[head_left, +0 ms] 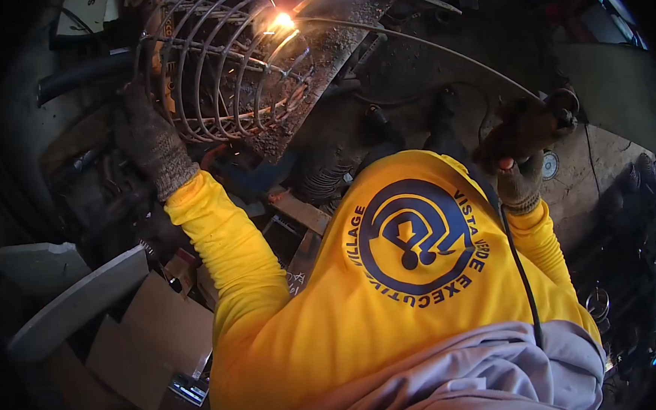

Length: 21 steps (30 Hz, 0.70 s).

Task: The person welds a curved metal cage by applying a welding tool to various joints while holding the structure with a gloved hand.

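Head view. Left hand, in a knit glove, grips the lower left rim of a round wire cage lying on a rusty steel beam. Right hand, gloved, is closed on an electrode holder; its long welding rod reaches up-left to a bright arc on the cage top. 1 black cable hangs below the right hand.

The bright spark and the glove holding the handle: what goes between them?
In the head view, a long thin rod runs from the right hand to the spark.

Left hand steadies wire cage; right hand apparently grips electrode holder.
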Each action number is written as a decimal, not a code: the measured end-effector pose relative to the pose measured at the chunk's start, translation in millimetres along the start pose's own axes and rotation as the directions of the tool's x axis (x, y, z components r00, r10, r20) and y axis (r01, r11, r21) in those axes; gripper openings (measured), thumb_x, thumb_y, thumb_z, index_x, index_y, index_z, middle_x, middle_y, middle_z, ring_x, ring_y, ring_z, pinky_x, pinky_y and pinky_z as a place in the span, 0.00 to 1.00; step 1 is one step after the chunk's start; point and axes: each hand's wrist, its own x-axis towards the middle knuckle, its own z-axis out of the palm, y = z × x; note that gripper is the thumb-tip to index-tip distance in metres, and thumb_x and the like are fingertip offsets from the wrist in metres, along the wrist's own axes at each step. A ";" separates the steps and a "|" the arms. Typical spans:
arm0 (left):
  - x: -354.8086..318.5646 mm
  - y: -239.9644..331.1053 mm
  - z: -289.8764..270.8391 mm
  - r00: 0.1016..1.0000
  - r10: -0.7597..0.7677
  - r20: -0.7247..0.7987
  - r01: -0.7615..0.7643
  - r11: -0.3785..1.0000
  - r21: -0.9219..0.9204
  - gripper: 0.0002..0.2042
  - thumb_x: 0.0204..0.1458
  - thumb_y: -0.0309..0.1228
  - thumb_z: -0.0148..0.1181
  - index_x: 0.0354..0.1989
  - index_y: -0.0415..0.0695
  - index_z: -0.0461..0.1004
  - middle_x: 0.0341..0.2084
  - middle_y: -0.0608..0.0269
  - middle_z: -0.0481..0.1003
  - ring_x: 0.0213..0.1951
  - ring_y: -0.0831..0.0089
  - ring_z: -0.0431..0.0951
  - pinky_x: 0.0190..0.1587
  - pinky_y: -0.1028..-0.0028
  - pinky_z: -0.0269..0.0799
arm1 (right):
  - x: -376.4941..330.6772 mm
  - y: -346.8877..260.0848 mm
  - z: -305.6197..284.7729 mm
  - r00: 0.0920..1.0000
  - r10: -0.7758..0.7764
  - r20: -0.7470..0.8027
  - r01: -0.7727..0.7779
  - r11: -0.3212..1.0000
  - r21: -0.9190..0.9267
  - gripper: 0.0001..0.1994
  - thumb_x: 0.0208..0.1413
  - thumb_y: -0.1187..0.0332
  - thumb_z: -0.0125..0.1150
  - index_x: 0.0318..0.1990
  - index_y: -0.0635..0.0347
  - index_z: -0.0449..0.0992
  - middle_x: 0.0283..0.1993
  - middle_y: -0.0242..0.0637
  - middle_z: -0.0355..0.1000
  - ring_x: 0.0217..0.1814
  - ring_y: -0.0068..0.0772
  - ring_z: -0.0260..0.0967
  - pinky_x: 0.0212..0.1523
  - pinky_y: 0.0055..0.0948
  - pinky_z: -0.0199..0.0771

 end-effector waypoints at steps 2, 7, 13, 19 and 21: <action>-2.3 -1.5 -2.3 1.000 -0.005 0.018 0.004 1.000 0.018 0.11 0.52 0.22 0.56 0.45 0.41 0.74 0.37 0.51 0.76 0.39 0.56 0.78 0.41 0.66 0.74 | 1.1 -0.3 -4.0 1.000 -0.016 0.010 0.016 1.000 -0.006 0.38 0.45 0.55 0.73 0.58 0.66 0.61 0.36 0.37 0.71 0.35 0.29 0.70 0.42 0.28 0.71; -3.6 -0.9 -12.5 0.998 -0.060 0.029 0.060 0.998 -0.028 0.12 0.51 0.23 0.57 0.45 0.41 0.74 0.38 0.51 0.76 0.40 0.55 0.77 0.42 0.66 0.74 | 12.5 -18.1 12.8 0.996 0.019 0.091 -0.029 0.993 0.110 0.36 0.47 0.54 0.71 0.57 0.65 0.61 0.34 0.36 0.71 0.32 0.26 0.69 0.40 0.28 0.71; -1.7 23.4 -19.8 0.999 0.034 0.036 -0.043 0.953 0.300 0.13 0.50 0.25 0.59 0.45 0.43 0.74 0.39 0.52 0.76 0.42 0.55 0.77 0.43 0.63 0.73 | 5.5 -1.5 0.6 0.990 -0.130 -0.053 0.129 0.991 -0.027 0.33 0.48 0.52 0.70 0.53 0.67 0.64 0.32 0.33 0.70 0.30 0.22 0.67 0.33 0.23 0.70; -9.2 4.5 -21.0 0.999 0.038 0.011 -0.040 0.959 0.280 0.11 0.56 0.34 0.56 0.43 0.43 0.74 0.34 0.56 0.75 0.36 0.64 0.78 0.37 0.68 0.73 | 3.3 -13.6 2.4 0.997 -0.068 -0.040 0.065 0.995 -0.081 0.37 0.47 0.50 0.70 0.55 0.68 0.62 0.35 0.34 0.70 0.31 0.24 0.68 0.34 0.22 0.68; -15.3 -0.6 -17.1 0.990 -0.139 0.005 0.138 0.990 0.020 0.12 0.56 0.36 0.55 0.43 0.42 0.74 0.34 0.58 0.75 0.35 0.67 0.77 0.38 0.71 0.72 | 1.9 -11.5 -5.5 0.998 -0.052 -0.020 0.050 0.995 -0.090 0.38 0.46 0.49 0.71 0.56 0.67 0.62 0.36 0.34 0.70 0.32 0.24 0.68 0.34 0.23 0.68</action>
